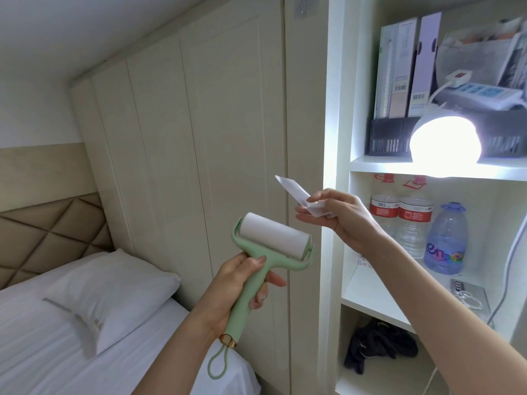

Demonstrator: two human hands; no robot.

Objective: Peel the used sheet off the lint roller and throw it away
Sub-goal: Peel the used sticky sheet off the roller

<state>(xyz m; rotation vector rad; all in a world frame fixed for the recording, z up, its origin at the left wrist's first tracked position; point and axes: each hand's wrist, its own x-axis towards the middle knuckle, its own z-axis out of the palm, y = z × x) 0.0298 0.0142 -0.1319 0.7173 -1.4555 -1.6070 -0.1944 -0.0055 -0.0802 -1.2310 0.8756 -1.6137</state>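
Note:
A lint roller (272, 240) with a pale green handle and a white paper roll is held upright in the middle of the view. My left hand (236, 283) grips its handle below the fork. A white peeled sheet (296, 193), folded and crumpled, is separate from the roll and pinched in my right hand (339, 212), up and to the right of the roller, in front of the shelf unit. A green loop hangs from the handle's gold end.
A white shelf unit (427, 166) on the right holds a lit round lamp (445, 139), file boxes, a power strip, water bottles (399, 220) and dark cloth low down. Cream wardrobe doors (199, 138) stand behind. A bed with a white pillow (114, 292) lies lower left.

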